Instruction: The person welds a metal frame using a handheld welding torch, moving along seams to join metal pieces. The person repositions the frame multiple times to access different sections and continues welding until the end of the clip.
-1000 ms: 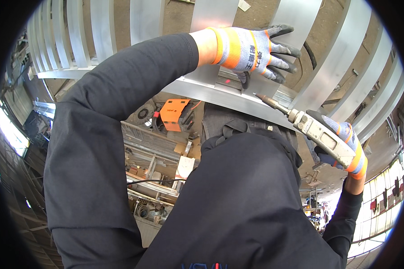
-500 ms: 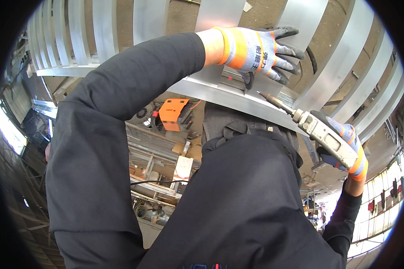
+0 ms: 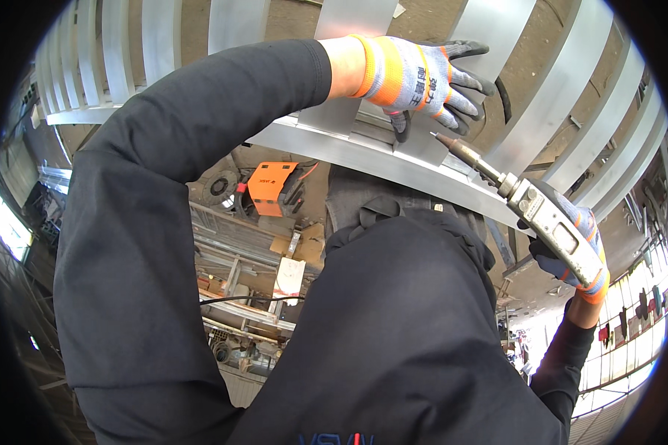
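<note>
Both my hands wear grey-and-orange gloves with dark fingertips. My left hand (image 3: pixel 423 85) is open, fingers spread, palm down over the flat silver metal slats (image 3: pixel 490 22), near a long metal rail (image 3: pixel 349 153) that joins them. Its thumb points back toward the rail; whether the palm touches metal is hidden. On the right, my right hand (image 3: pixel 589 226) is closed around a pale welding gun (image 3: pixel 557 233), partly hidden behind the gun's body. The gun's narrow dark nozzle points up-left, its thin tip just below the left fingers. A small reddish glow shows beside my left thumb.
An orange machine (image 3: pixel 269 189) stands on the floor below the rail, left of my body. Metal stock (image 3: pixel 234 230), a white box (image 3: pixel 289 278) and a dark cable lie nearby. More slats curve away on both sides. Windows are bright at far right.
The whole view has shifted slightly. The gun's tip has moved up and right relative to the slats. The red spot seen on the metal earlier now shows beside my left thumb.
</note>
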The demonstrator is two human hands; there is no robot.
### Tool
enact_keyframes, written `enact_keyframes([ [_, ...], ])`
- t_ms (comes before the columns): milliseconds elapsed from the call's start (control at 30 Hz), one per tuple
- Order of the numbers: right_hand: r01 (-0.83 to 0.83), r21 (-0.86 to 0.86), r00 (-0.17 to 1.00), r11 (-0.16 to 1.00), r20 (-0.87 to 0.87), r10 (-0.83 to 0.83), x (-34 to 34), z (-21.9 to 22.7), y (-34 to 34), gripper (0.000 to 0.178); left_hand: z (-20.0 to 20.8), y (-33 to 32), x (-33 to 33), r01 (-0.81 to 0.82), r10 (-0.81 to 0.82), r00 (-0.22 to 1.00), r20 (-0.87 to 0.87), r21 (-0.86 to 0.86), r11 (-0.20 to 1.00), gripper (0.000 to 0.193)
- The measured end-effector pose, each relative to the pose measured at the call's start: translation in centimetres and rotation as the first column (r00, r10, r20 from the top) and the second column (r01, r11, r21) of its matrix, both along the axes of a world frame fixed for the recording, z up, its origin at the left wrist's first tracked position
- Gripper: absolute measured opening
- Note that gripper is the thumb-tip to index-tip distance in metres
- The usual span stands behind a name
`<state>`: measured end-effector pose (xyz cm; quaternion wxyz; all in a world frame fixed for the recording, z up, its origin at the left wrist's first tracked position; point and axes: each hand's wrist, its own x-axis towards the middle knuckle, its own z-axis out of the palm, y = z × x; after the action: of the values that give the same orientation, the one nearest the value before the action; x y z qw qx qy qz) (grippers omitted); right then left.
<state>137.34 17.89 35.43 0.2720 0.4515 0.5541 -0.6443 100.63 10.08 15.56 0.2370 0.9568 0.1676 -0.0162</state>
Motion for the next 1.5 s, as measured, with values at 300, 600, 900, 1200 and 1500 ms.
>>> enact_keyframes([
  [300,-0.124,0.277,0.948,0.953,-0.252,0.197,0.3,-0.9,-0.6,0.070,0.6,-0.1,0.2,-0.012,0.014,0.997,-0.071,0.025,1.000,0.090],
  [600,-0.117,0.322,0.945,0.939,-0.255,0.205,0.9,-0.6,-0.4,0.072,0.7,0.1,0.2,-0.010,0.011,1.000,-0.027,0.014,1.000,0.090],
  [900,-0.171,0.276,0.959,0.946,-0.173,0.224,2.3,-0.2,0.6,0.073,1.7,0.0,0.0,-0.010,0.011,0.999,-0.043,0.026,1.000,0.067],
  [1200,-0.043,0.223,0.981,0.974,-0.176,0.083,1.8,-0.3,-0.5,0.072,1.1,-0.4,0.1,-0.026,0.027,0.999,-0.017,0.062,0.998,0.074],
  [1500,-0.067,0.284,0.951,0.956,-0.271,0.148,1.1,-0.3,-0.7,0.065,0.7,-0.4,0.0,-0.054,0.052,0.997,0.052,0.028,0.998,0.088],
])
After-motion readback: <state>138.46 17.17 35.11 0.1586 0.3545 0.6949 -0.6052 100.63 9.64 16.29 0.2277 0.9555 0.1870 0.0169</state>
